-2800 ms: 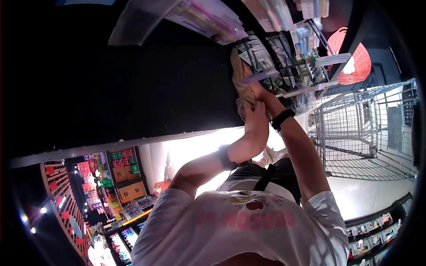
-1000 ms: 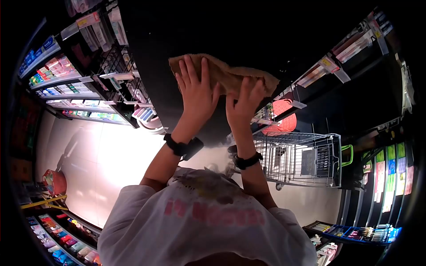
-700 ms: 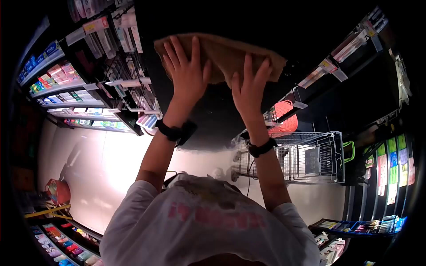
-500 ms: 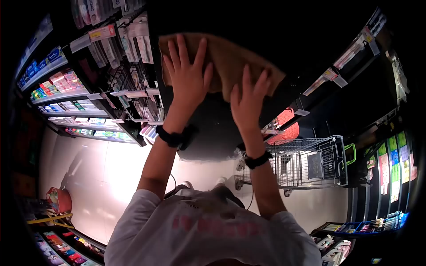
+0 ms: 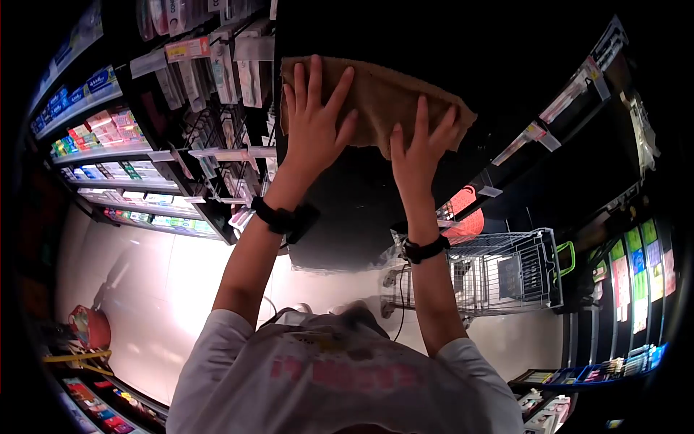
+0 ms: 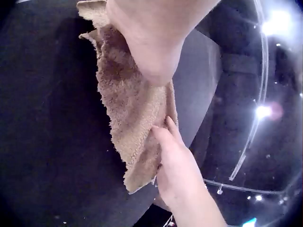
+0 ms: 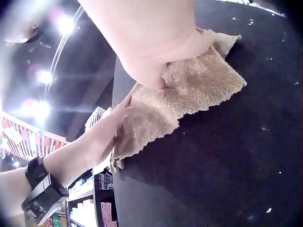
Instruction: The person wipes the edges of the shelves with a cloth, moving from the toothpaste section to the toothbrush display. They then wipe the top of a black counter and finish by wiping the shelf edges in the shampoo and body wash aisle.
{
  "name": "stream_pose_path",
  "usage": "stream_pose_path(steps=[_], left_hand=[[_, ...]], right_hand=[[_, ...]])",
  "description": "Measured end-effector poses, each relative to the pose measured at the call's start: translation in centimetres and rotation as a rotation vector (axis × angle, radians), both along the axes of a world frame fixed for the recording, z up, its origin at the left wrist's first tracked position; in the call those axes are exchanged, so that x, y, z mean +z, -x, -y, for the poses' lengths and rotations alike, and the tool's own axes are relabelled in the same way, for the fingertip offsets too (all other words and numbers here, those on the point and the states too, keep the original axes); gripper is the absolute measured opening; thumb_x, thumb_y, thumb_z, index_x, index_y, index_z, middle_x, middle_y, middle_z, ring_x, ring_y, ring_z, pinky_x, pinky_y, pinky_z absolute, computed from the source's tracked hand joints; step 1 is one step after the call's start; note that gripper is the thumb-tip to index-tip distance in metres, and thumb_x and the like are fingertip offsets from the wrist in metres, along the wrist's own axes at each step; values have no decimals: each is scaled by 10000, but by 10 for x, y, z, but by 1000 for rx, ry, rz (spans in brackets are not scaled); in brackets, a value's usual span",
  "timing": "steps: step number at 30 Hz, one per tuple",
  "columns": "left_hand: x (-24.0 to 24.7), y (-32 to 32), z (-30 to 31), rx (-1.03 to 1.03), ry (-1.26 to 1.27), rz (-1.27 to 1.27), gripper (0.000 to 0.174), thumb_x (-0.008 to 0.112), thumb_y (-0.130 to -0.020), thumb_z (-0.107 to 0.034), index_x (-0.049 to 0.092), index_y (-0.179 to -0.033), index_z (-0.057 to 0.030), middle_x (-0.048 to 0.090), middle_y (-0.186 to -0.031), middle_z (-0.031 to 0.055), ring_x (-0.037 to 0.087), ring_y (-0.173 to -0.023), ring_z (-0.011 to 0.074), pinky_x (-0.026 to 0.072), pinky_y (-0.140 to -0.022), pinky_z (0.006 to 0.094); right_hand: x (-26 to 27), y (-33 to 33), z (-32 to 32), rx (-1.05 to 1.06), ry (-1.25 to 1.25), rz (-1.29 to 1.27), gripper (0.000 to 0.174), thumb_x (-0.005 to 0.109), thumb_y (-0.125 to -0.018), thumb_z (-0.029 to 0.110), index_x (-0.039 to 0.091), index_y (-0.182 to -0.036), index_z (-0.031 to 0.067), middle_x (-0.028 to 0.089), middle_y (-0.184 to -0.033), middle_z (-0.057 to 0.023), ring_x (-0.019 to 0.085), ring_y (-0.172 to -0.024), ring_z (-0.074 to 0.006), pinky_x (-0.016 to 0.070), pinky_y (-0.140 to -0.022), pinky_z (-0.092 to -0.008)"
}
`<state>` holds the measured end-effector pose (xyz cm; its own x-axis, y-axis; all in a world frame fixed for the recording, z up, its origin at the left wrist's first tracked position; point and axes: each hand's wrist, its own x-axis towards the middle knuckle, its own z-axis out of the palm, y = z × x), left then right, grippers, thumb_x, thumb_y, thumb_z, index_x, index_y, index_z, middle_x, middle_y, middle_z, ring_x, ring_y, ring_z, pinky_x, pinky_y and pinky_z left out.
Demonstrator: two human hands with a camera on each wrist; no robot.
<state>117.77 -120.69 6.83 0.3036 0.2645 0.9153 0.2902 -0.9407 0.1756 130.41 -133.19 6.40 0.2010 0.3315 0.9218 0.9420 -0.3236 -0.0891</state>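
Observation:
A brown terry cloth (image 5: 369, 94) lies spread over a dark panel (image 5: 336, 217) in front of the person. My left hand (image 5: 312, 134) presses on its left part, fingers straight and spread, thumb to the right. Near the cloth's right end, my right hand (image 5: 419, 155) rests on it with fingers extended. In the left wrist view, the cloth (image 6: 128, 104) has a fold running between the two hands. The right wrist view shows the cloth's ragged edge (image 7: 180, 118) against the dark surface, where small pale specks (image 7: 268, 210) show.
Hanging packages (image 5: 191, 69) on hooks flank the panel at left, beside shelves of boxed goods (image 5: 108, 134). To the right stand a wire shopping cart (image 5: 499, 271) and a coral basket (image 5: 463, 213). Price-tag holders (image 5: 542, 135) jut out on that side. A red basket (image 5: 90, 327) sits at far left.
Earlier, both hands held the cloth bunched beside a product rack. It then lay spread under both hands on the panel; the hands and cloth have since moved farther up the view.

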Motion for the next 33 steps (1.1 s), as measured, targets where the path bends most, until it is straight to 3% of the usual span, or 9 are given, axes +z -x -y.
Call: stream_pose_path(steps=[4, 7, 9, 18, 20, 24, 28, 31, 33], left_hand=[[-35, -2, -9, -34, -15, -67, 562, 576, -824, -310, 418, -1356, -224, 160, -1474, 202, 139, -1332, 470, 149, -1048, 598], [-69, -1, -6, -27, -31, -113, 628, 646, -765, -298, 412, -1348, -311, 218, -1469, 155, 224, -1317, 437, 225, -1026, 594], [-75, -1, -9, -33, -14, -140, 628, 646, -768, -299, 410, -1349, -310, 223, -1467, 154, 227, -1315, 437, 226, -1026, 594], [-24, -15, 0, -33, -85, -94, 590, 609, -812, -322, 403, -1361, -257, 203, -1466, 175, 209, -1310, 457, 200, -1019, 615], [-45, -18, 1, 1, -60, -115, 586, 620, -799, -326, 418, -1348, -281, 232, -1461, 150, 248, -1300, 433, 233, -1011, 601], [-105, -25, 6, 45, -24, -172, 564, 627, -792, -347, 443, -1325, -317, 281, -1446, 118, 301, -1278, 408, 274, -997, 587], [-88, -20, 15, 32, 18, -198, 559, 622, -800, -347, 439, -1327, -319, 281, -1444, 125, 299, -1277, 409, 273, -996, 588], [-46, -20, 20, 65, 26, -178, 556, 618, -802, -341, 437, -1327, -322, 267, -1448, 138, 284, -1287, 408, 270, -994, 594], [-24, -23, 19, 138, -34, -108, 589, 612, -810, -361, 401, -1356, -292, 176, -1465, 207, 200, -1310, 465, 215, -1009, 619]], right_hand=[[-30, 4, 10, -93, 130, -60, 573, 591, -825, 263, 381, -1336, 114, 180, -1364, -301, 215, -1223, -537, 302, -952, -581], [-68, -3, 17, -132, 183, -100, 574, 595, -821, 278, 387, -1328, 109, 211, -1336, -308, 236, -1203, -551, 323, -940, -578], [-78, -10, 23, -91, 195, -107, 577, 597, -819, 279, 385, -1330, 113, 204, -1345, -315, 241, -1199, -562, 328, -935, -583], [-29, -23, 23, -85, 19, -26, 582, 606, -814, 250, 382, -1336, 122, 169, -1380, -314, 209, -1225, -554, 301, -959, -590], [-46, -25, 29, -102, 121, -105, 595, 586, -845, 271, 347, -1355, 79, 131, -1401, -318, 142, -1269, -553, 244, -1007, -593], [-102, -31, 37, -157, 230, -198, 583, 569, -852, 291, 356, -1346, 69, 154, -1380, -323, 147, -1270, -546, 246, -997, -594], [-81, -32, 40, -46, 106, -185, 556, 588, -832, 304, 414, -1307, 72, 187, -1373, -325, 183, -1235, -576, 272, -965, -606], [-42, -35, 38, -36, 72, -152, 596, 596, -826, 328, 391, -1330, 84, 148, -1401, -311, 145, -1266, -558, 243, -991, -595], [-23, -34, 32, -11, 66, -138, 612, 601, -821, 338, 384, -1335, 88, 140, -1407, -308, 134, -1272, -554, 242, -989, -598]])
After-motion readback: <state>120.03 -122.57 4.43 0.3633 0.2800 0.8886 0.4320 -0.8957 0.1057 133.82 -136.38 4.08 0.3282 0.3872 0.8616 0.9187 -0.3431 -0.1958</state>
